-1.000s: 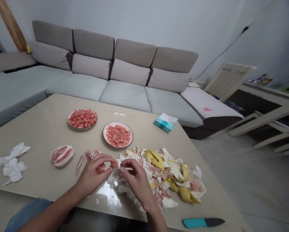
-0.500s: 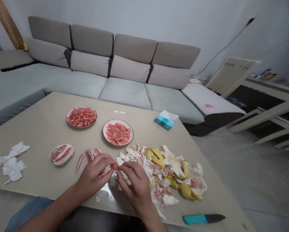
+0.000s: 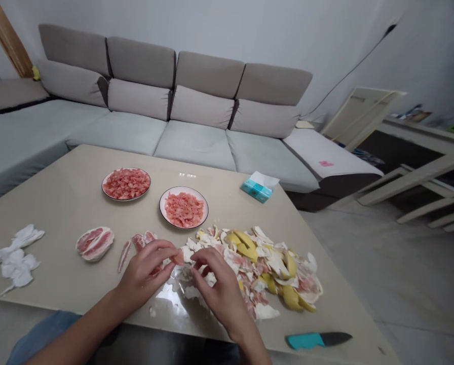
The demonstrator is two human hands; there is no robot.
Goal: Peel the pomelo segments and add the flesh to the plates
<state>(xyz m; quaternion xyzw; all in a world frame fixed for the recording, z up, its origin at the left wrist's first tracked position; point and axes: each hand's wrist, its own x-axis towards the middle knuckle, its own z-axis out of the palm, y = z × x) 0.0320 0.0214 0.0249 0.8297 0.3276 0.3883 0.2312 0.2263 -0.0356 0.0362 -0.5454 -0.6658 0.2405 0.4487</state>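
My left hand [image 3: 145,274] pinches a small pink piece of pomelo flesh [image 3: 178,257] between thumb and fingers, just above the beige table [image 3: 60,203]. My right hand [image 3: 217,286] is beside it, fingers curled and pinched at the same piece, over a heap of white and yellow pomelo peel [image 3: 267,271]. Loose pink segments [image 3: 141,241] lie just behind my left hand. A peeled pomelo chunk [image 3: 95,243] sits further left. Two plates of pink flesh stand beyond, one to the left [image 3: 125,183] and one nearer [image 3: 184,208].
A knife with a teal handle [image 3: 318,339] lies at the table's near right edge. Crumpled white tissues [image 3: 16,258] lie at the left. A teal tissue pack [image 3: 258,186] rests near the far edge. A grey sofa [image 3: 154,116] runs behind the table.
My hands have drawn slightly apart, and the pink piece now shows at my left fingertips. The camera has shifted a little; nothing else on the table moved.
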